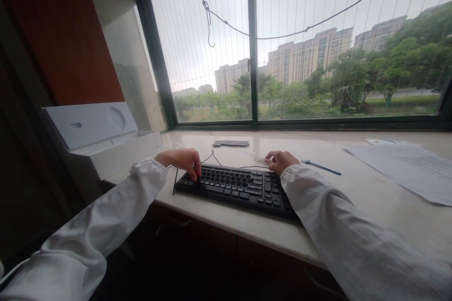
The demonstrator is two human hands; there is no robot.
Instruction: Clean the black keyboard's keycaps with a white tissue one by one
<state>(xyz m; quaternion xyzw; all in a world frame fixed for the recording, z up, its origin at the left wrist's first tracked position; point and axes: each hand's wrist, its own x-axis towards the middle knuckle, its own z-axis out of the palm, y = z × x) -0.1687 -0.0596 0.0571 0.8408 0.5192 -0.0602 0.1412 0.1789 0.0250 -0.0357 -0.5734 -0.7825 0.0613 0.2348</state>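
A black keyboard [229, 186] lies at the front of the white tabletop. Over its left end is my left hand [183, 160], fingers bent down and drawn together, tips at the keys; anything between them is too small to make out. My right hand [281, 162] is just behind the keyboard's right part, with thumb and fingers curled together; what they may hold is hidden. Many middle key positions look like bare black sockets, while keys remain along the front and right. Behind the keyboard, small grey pieces that look like keycaps [231, 143] lie in a row.
To the left stands an open white box [116, 146] with its lid raised. A thin blue tool [323, 167] lies right of my right hand. Paper sheets [406, 164] cover part of the right side. A dark cable [213, 154] runs behind the keyboard, below the window [252, 56].
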